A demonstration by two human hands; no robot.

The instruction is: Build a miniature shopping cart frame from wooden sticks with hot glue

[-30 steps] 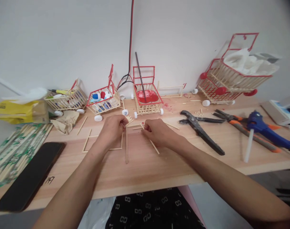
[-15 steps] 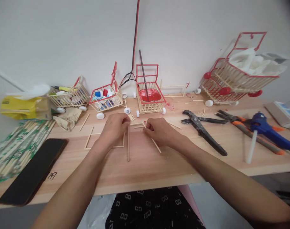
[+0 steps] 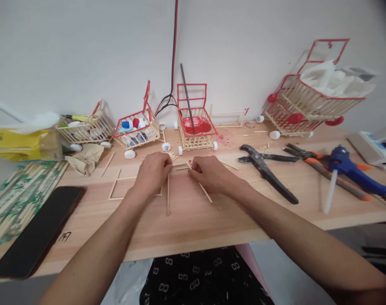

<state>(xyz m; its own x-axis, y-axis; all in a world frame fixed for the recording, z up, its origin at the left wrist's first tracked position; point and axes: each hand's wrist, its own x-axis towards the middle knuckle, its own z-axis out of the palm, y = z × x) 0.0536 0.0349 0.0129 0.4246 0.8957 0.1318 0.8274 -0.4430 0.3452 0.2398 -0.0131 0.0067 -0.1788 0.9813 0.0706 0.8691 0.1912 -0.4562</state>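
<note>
My left hand (image 3: 154, 169) is closed in a pinch on a thin wooden stick (image 3: 168, 197), which points down toward the table's front edge. My right hand (image 3: 206, 170) pinches a second wooden stick (image 3: 203, 189), slanting toward the lower right. Between and just beyond the hands lie short stick pieces (image 3: 181, 164). A flat rectangular frame of sticks (image 3: 115, 186) rests on the table, partly hidden beneath my left hand and forearm. Straight ahead stands a small stick-built cart (image 3: 197, 144) with red trim, holding a tub of red paint (image 3: 203, 125) and a dark rod.
More small carts stand along the wall, one with bottle caps (image 3: 136, 123), stacked ones (image 3: 307, 101) at right. Pruning shears (image 3: 269, 173), pliers (image 3: 334, 178) and a blue glue gun (image 3: 351, 167) lie right. At left are a phone (image 3: 37, 233) and bundled sticks (image 3: 24, 195).
The whole view has shifted slightly, so things on the table appear a little further left. Both hands keep their pinch on the sticks, with hardly any movement relative to the table.
</note>
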